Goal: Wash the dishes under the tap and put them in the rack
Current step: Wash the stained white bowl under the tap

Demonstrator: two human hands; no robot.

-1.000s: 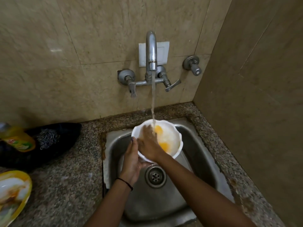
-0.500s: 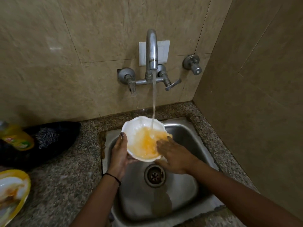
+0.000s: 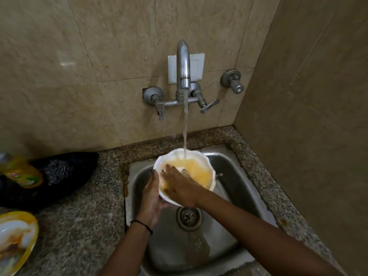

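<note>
White scalloped bowl (image 3: pixel 173 156) sits in the left hand (image 3: pixel 151 194), which grips it from below and the side with the thumb up along the rim, holding it over the steel sink (image 3: pixel 235 176) just beyond the drain (image 3: pixel 188 216). Right hand (image 3: pixel 179 186) lies inside that held bowl with fingers spread flat against the wall, dipped in orange-tinted water, while the stream (image 3: pixel 185 126) from the wall tap (image 3: pixel 184 70) lands just past the fingertips. Well left of the gripping hand, on the granite counter (image 3: pixel 83 226), lie a black cloth (image 3: pixel 79 176) with a steel scrubber (image 3: pixel 57 172), a yellow dish-soap bottle (image 3: pixel 22 172) and a yellow-rimmed dirty plate (image 3: pixel 16 242).
</note>
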